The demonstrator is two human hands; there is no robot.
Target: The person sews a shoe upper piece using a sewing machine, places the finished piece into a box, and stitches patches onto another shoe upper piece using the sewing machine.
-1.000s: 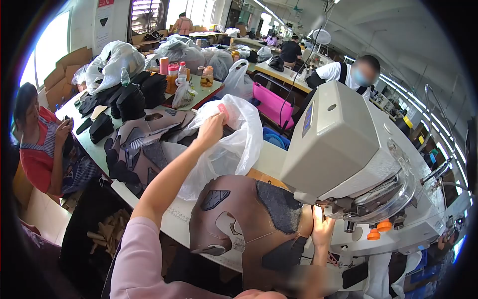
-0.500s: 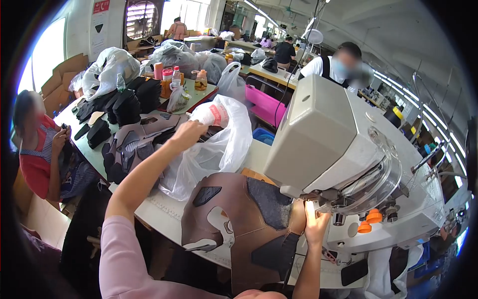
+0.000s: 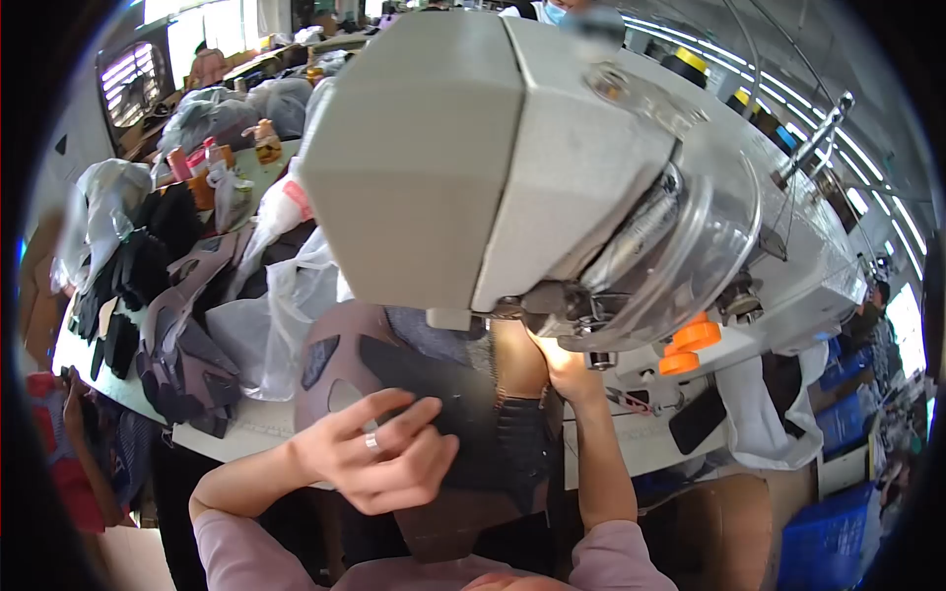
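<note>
A large sewn piece (image 3: 483,424) of brown and black material, with a grey mesh inset and cut-out openings, lies under the sewing machine head (image 3: 424,167). My right hand (image 3: 570,372) grips its brown edge close beside the needle area, with the fingertips partly hidden by the machine. Over the piece's left portion is my left hand (image 3: 379,451), a ring on one finger. Its fingers are curled inward, and whatever they may hold cannot be made out. The needle is hidden too.
Left of the machine sit a white plastic bag (image 3: 281,325), similar brown pieces (image 3: 187,345) and black stacked parts (image 3: 128,271). A dark phone (image 3: 698,426) lies right of my forearm. Blue crates (image 3: 828,537) stand at the lower right. Another person's arm shows at far left.
My left hand has left the white plastic bag and come back over the sewn piece. The view has tipped down and shifted right. My right hand stays at the piece's edge.
</note>
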